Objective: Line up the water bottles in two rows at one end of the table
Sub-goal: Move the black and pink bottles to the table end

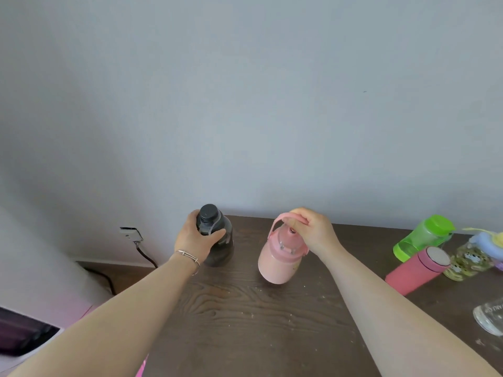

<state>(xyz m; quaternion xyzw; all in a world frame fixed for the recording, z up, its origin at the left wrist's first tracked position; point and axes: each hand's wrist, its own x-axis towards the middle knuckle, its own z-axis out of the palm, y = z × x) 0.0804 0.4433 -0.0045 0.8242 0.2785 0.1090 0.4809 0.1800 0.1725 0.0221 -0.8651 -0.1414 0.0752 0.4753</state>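
desk [245, 322] near edge bare | left hand [194, 238] wrapped round black bottle [217, 240] | right hand [313, 229] hooks pink jug [280, 257] handle (lifted, tilted) | rows barely begun; four bottles wait right

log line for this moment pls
left hand: grips black bottle | right hand: holds pink jug by handle | both at table end

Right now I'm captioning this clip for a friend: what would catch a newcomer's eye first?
Two hands at the table's far left end: the left hand wraps the neck of a dark bottle, the right hand holds a pale pink bottle by its loop handle. At the right edge stand a bright green bottle and a pink flask.
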